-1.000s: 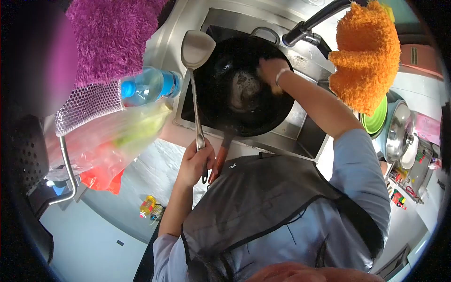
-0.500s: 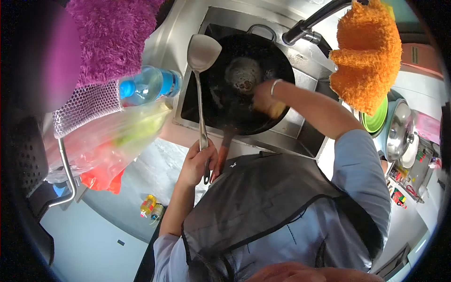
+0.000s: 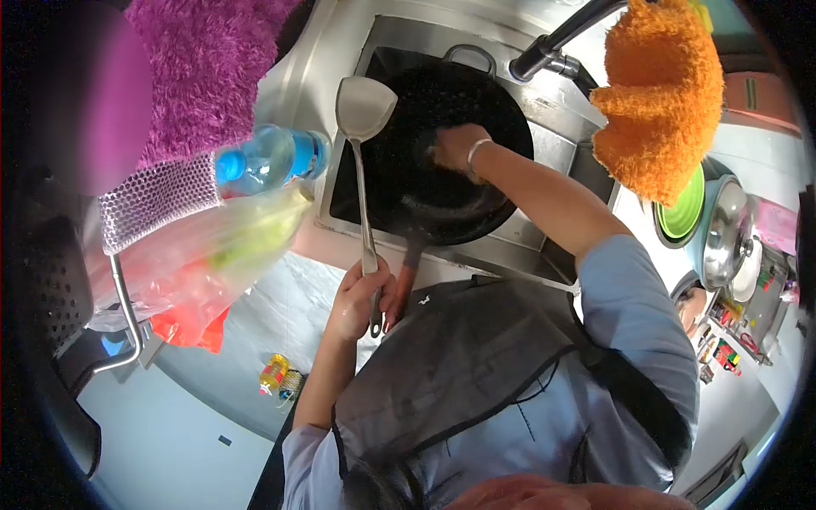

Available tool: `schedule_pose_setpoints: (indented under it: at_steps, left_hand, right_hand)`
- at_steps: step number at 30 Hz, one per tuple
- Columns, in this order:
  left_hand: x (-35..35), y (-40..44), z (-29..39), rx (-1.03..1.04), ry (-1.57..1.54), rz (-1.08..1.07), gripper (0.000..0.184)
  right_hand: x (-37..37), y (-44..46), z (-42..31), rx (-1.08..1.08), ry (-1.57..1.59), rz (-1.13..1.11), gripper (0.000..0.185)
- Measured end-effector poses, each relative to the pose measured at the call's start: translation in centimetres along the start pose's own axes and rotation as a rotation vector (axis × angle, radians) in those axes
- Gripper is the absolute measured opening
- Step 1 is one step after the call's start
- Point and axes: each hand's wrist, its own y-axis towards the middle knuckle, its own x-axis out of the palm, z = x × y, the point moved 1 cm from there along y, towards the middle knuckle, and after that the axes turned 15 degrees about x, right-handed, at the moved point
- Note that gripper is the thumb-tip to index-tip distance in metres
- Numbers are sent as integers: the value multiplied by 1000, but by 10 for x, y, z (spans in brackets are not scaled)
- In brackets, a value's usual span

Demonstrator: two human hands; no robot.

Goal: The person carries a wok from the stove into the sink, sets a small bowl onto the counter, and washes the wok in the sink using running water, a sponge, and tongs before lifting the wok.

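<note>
A black wok (image 3: 501,110) with a loop handle at its far side and a wooden handle toward me sits over the metal sink. My left hand (image 3: 361,299) is closed on a metal spatula (image 3: 365,109), its blade raised over the wok's left rim, and lies beside the wooden handle (image 3: 403,291). Inside the wok, near its middle, is my right hand (image 3: 460,151), with a bracelet at the wrist. Its fingers are bent down and closed; what they hold is hidden.
A black faucet (image 3: 544,58) and an orange cloth (image 3: 659,102) are at upper right. At left are a purple cloth (image 3: 208,76), a plastic bottle (image 3: 270,159), and plastic bags (image 3: 195,263). Green bowls (image 3: 682,204) and a glass lid (image 3: 727,234) stand at right.
My right hand has moved leftward and away from me inside the wok, from its lower right. The spatula blade has dropped slightly toward me. My left hand keeps its grip.
</note>
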Motion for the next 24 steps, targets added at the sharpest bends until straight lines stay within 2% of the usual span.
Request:
schedule_pose_setpoints:
  at_steps: [3,4,7,9,12,14,15,16,17,19,22,24]
  left_hand:
    - [4,2,1,10,24,-9,15]
    - [5,2,3,9,23,-1,15]
    - [5,0,4,-1,17,17,14]
    - [1,-1,4,3,19,12,13]
    - [-4,1,-1,12,33,6,13]
    - [-3,1,0,1,-69,-22,14]
    - [-3,0,1,-6,-120,-34,14]
    - [-4,0,1,-5,-87,-17,14]
    - [-3,-1,1,-6,-59,1,13]
    - [-4,-2,-2,-9,-35,15,13]
    - [-10,-3,-4,-20,-70,-6,14]
    - [-14,-4,-8,-37,-140,-22,16]
  right_hand:
    - [18,12,-24,-114,-28,545,31]
    - [30,10,-31,-196,47,417,33]
    - [20,-31,-11,-199,-86,18,36]
    - [-18,-42,5,-53,-219,6,38]
    - [4,12,11,0,-97,358,37]
    - [20,9,-22,-120,117,442,35]
    - [54,23,-21,-282,219,433,36]
    - [56,8,-19,-258,194,310,36]
    - [51,-10,-13,-231,166,183,36]
    - [23,-30,17,-323,-445,-27,36]
    - [-22,-16,45,55,-332,316,33]
    - [-40,0,29,90,-10,597,33]
